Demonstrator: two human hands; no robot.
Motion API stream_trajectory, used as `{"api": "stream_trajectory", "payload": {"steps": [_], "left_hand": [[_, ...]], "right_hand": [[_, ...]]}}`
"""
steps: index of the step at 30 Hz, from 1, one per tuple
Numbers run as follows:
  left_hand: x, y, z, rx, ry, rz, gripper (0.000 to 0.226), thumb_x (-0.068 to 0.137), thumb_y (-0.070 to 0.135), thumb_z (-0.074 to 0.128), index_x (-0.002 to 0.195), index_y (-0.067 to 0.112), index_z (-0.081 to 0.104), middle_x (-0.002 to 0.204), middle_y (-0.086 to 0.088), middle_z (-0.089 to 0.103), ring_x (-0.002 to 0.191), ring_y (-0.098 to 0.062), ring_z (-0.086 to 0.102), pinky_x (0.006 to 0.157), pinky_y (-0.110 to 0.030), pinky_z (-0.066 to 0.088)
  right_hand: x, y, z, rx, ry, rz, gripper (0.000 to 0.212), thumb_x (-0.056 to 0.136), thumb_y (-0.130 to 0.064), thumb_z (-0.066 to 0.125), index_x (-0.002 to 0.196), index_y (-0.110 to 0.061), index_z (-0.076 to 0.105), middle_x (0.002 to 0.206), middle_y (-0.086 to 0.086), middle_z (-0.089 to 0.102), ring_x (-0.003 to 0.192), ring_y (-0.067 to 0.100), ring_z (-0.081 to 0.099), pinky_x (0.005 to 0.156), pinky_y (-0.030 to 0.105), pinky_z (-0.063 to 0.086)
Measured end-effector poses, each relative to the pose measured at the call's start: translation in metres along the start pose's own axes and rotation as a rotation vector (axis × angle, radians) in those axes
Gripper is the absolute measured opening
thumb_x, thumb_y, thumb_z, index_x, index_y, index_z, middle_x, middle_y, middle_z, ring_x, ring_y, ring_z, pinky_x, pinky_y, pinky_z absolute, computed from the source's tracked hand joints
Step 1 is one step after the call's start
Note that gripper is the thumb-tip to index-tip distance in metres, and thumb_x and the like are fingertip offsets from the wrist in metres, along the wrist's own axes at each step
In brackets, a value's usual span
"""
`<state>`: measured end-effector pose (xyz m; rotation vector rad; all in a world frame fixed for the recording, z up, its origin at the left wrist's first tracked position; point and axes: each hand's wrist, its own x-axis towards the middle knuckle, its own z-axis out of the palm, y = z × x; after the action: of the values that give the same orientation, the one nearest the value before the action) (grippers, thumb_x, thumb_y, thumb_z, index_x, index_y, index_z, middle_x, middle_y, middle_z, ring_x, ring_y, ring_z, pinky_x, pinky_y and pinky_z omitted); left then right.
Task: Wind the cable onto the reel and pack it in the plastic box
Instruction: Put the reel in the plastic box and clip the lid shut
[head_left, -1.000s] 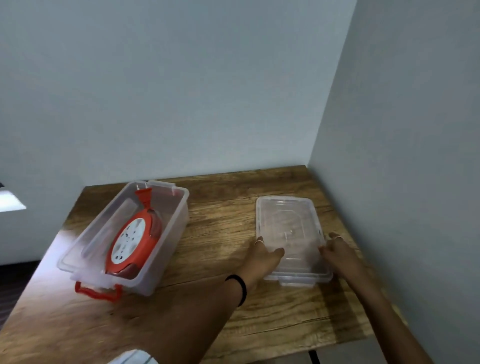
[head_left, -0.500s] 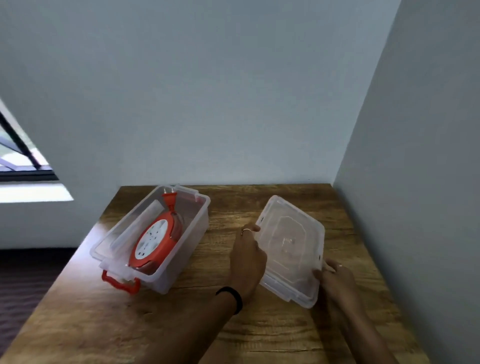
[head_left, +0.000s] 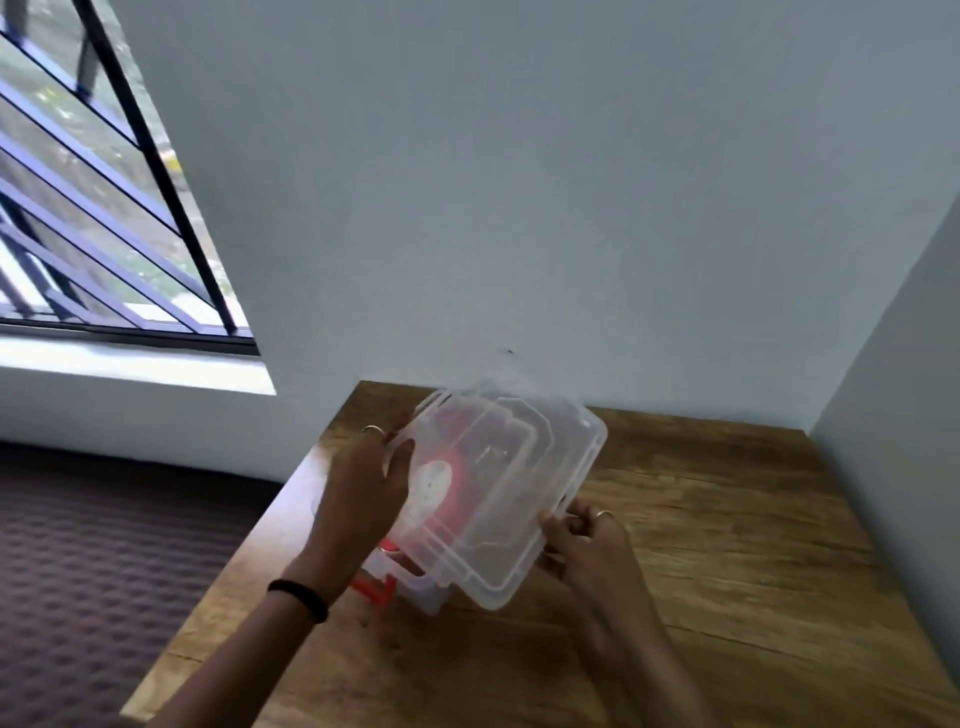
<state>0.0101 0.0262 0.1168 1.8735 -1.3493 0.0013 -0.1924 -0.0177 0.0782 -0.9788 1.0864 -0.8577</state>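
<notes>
The lid (head_left: 498, 499) hangs tilted over the plastic box (head_left: 423, 590), which sits on the table (head_left: 727, 545) toward its nine o'clock edge. The reel (head_left: 436, 483) lies in the box, under the lid. The left hand (head_left: 363, 499) holds the lid's nine o'clock edge, the right hand (head_left: 587, 540) its four o'clock corner. At twelve o'clock stands the wall (head_left: 519, 208); the window (head_left: 93, 208) is at ten.

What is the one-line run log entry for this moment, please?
stage: closing box | lid: held over plastic box, not seated | reel: inside | left hand: holds lid | right hand: holds lid
</notes>
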Motion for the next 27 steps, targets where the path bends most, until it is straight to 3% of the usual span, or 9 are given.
{"api": "stream_trajectory", "payload": {"steps": [4, 7, 13, 18, 21, 27], "left_hand": [[0.013, -0.043, -0.014, -0.007, -0.052, -0.084, 0.030, 0.092, 0.008, 0.056, 0.121, 0.009, 0.061, 0.104, -0.008, 0.069, 0.081, -0.013, 0.061, 0.072, -0.016, 0.043], [0.022, -0.069, -0.015, -0.053, -0.083, -0.143, 0.033, 0.092, 0.007, 0.056, 0.124, 0.015, 0.060, 0.111, -0.002, 0.068, 0.097, -0.018, 0.064, 0.083, -0.023, 0.047], [0.023, -0.093, -0.006, -0.166, -0.204, -0.172, 0.033, 0.091, 0.004, 0.056, 0.122, 0.014, 0.061, 0.111, 0.004, 0.065, 0.101, -0.010, 0.059, 0.085, -0.019, 0.044], [0.023, -0.110, -0.002, -0.288, -0.248, -0.251, 0.030, 0.093, 0.011, 0.056, 0.121, 0.021, 0.061, 0.111, 0.009, 0.066, 0.105, -0.009, 0.061, 0.092, -0.033, 0.052], [0.021, -0.118, -0.005, -0.453, -0.295, -0.348, 0.027, 0.094, 0.015, 0.055, 0.119, 0.024, 0.060, 0.111, 0.007, 0.067, 0.102, -0.010, 0.064, 0.086, -0.039, 0.056], [0.017, -0.119, -0.016, -0.793, -0.350, -0.464, 0.023, 0.096, 0.007, 0.050, 0.112, 0.020, 0.059, 0.103, 0.001, 0.070, 0.089, -0.013, 0.070, 0.068, -0.027, 0.058]], "right_hand": [[0.009, 0.007, 0.040, -0.096, -0.021, -0.016, 0.016, 0.090, -0.013, 0.062, 0.105, -0.008, 0.061, 0.095, 0.011, 0.070, 0.083, 0.020, 0.071, 0.073, 0.039, 0.059], [0.015, 0.008, 0.060, -0.170, 0.014, -0.025, 0.020, 0.089, -0.015, 0.063, 0.108, -0.011, 0.060, 0.094, 0.007, 0.069, 0.083, 0.018, 0.069, 0.066, 0.031, 0.058], [0.014, 0.009, 0.073, -0.254, 0.129, -0.030, 0.014, 0.089, -0.016, 0.063, 0.101, -0.021, 0.061, 0.089, 0.003, 0.068, 0.080, 0.017, 0.069, 0.075, 0.041, 0.058], [0.009, 0.017, 0.083, -0.332, 0.174, -0.005, 0.044, 0.092, -0.023, 0.059, 0.133, -0.027, 0.046, 0.091, 0.002, 0.068, 0.075, 0.015, 0.069, 0.066, 0.033, 0.059], [0.008, 0.020, 0.089, -0.378, 0.175, -0.022, 0.048, 0.094, -0.026, 0.056, 0.140, -0.027, 0.041, 0.094, 0.000, 0.068, 0.081, 0.015, 0.069, 0.075, 0.039, 0.059], [0.007, 0.014, 0.095, -0.454, 0.187, -0.018, 0.046, 0.093, -0.023, 0.055, 0.137, -0.029, 0.043, 0.095, 0.002, 0.066, 0.086, 0.017, 0.067, 0.081, 0.043, 0.057]]}}
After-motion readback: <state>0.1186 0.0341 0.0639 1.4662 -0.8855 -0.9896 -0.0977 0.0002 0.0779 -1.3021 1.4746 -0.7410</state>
